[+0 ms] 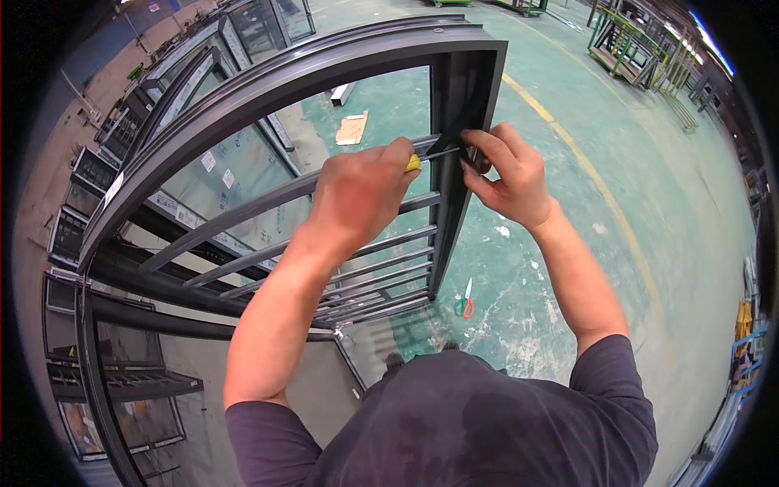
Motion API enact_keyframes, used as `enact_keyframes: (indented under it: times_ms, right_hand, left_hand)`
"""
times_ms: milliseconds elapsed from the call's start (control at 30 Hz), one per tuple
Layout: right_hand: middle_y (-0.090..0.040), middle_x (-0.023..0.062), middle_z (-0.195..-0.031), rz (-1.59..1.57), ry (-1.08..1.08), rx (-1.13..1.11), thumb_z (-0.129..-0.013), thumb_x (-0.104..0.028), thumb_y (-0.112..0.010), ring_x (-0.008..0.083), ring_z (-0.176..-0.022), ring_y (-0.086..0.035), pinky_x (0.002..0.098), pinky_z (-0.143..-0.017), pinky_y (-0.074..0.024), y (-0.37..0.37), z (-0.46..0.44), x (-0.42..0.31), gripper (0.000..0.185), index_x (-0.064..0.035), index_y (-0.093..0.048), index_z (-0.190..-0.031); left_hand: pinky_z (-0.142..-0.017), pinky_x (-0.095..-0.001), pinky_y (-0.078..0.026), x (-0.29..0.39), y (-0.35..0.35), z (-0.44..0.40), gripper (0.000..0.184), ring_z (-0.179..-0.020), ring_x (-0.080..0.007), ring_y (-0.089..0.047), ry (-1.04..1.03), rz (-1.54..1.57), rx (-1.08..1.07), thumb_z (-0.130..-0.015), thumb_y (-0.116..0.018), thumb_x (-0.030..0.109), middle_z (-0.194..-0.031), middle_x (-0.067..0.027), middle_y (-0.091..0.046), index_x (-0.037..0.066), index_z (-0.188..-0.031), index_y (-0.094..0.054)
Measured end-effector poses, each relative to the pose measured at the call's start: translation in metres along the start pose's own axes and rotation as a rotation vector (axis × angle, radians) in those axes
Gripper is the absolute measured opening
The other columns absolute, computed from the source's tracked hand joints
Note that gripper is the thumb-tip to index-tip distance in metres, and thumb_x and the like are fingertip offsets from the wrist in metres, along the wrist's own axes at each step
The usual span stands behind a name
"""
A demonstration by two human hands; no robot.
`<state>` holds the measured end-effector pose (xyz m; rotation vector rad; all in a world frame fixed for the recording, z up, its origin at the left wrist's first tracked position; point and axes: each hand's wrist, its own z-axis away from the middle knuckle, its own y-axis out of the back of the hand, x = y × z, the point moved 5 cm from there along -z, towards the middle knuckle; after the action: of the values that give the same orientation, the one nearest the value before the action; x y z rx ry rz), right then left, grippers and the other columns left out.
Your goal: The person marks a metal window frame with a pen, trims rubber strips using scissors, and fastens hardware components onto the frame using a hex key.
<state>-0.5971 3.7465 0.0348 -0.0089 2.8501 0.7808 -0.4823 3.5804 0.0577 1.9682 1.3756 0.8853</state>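
Observation:
A dark metal window frame (pixel 491 73) with several parallel bars (pixel 235 219) across its opening stands in front of me. My left hand (pixel 357 195) is closed around a yellow-handled screwdriver (pixel 414 163), its thin shaft pointing right at the frame's side profile. Most of the handle is hidden in the fist. At the outer side of that profile, my right hand (pixel 511 174) pinches a black flexible strip (pixel 462 122), which runs up along the inside of the frame. The fingertips meet close to the screwdriver's tip, and the exact contact is hidden.
Scissors (pixel 466 304) with red and green handles lie on the green floor by my feet. Glazed frames (pixel 211 174) lean together at left. A cardboard piece (pixel 352 128) lies beyond the frame. Green metal racks (pixel 625 49) stand at the far right.

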Motion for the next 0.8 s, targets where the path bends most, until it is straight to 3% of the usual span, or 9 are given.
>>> enact_keyframes:
  times_ms: [67, 133, 267, 433, 733, 800]
  right_hand:
    - [-0.055, 0.0101, -0.082, 0.004, 0.007, -0.025, -0.073, -0.001, -0.075, 0.0259, -0.065, -0.062, 0.036, -0.056, -0.051, 0.001, -0.002, 0.001, 0.038, -0.0031, -0.065, -0.11]
    - [-0.055, 0.0103, -0.082, 0.006, 0.019, -0.05, -0.074, -0.001, -0.075, 0.0263, -0.065, -0.063, 0.0362, -0.056, -0.0508, 0.001, -0.005, 0.0, 0.037, -0.0028, -0.065, -0.11]
    - [-0.056, 0.0105, -0.082, -0.034, 0.003, -0.075, -0.074, -0.002, -0.074, 0.0268, -0.065, -0.063, 0.0368, -0.056, -0.0508, 0.0, -0.007, 0.003, 0.036, -0.0031, -0.065, -0.108]
    - [-0.057, 0.0099, -0.08, -0.043, 0.022, -0.116, -0.074, -0.002, -0.074, 0.0267, -0.066, -0.064, 0.0365, -0.056, -0.0512, 0.0, -0.009, 0.005, 0.035, -0.0034, -0.064, -0.107]
    - [-0.06, 0.0094, -0.082, -0.089, 0.049, -0.137, -0.075, -0.001, -0.074, 0.0247, -0.066, -0.065, 0.035, -0.057, -0.052, 0.001, -0.012, 0.003, 0.036, -0.0036, -0.064, -0.108]
    - [-0.06, 0.009, -0.082, -0.084, 0.049, -0.126, -0.075, 0.0, -0.074, 0.0235, -0.065, -0.066, 0.0345, -0.057, -0.0521, 0.001, -0.011, 0.004, 0.035, -0.0035, -0.063, -0.108]
  left_hand:
    - [-0.059, -0.0468, -0.047, 0.0, 0.004, -0.005, 0.02, -0.071, -0.0398, -0.063, -0.007, -0.019, -0.007, -0.087, -0.071, 0.016, -0.072, -0.0176, -0.063, 0.004, -0.092, -0.057]
    - [-0.058, -0.0472, -0.046, -0.001, 0.003, -0.01, 0.021, -0.072, -0.0405, -0.063, 0.042, -0.005, -0.164, -0.087, -0.071, 0.016, -0.074, -0.0175, -0.063, 0.004, -0.091, -0.056]
    - [-0.059, -0.0469, -0.047, -0.002, -0.001, -0.007, 0.021, -0.073, -0.0413, -0.062, 0.091, -0.029, -0.186, -0.087, -0.072, 0.016, -0.076, -0.018, -0.063, 0.003, -0.091, -0.055]
    - [-0.054, -0.0437, -0.047, 0.004, 0.0, 0.002, 0.016, -0.066, -0.0397, -0.061, -0.03, -0.005, 0.058, -0.087, -0.07, 0.012, -0.075, -0.0158, -0.062, 0.004, -0.089, -0.056]
    - [-0.053, -0.0426, -0.052, 0.008, -0.006, 0.01, 0.01, -0.064, -0.0313, -0.065, -0.212, -0.191, 0.147, -0.083, -0.064, 0.009, -0.073, -0.0087, -0.061, 0.009, -0.088, -0.055]
    - [-0.054, -0.04, -0.051, 0.008, -0.008, 0.012, 0.011, -0.063, -0.0314, -0.064, -0.151, -0.178, 0.168, -0.083, -0.067, 0.009, -0.072, -0.0103, -0.061, 0.008, -0.088, -0.058]
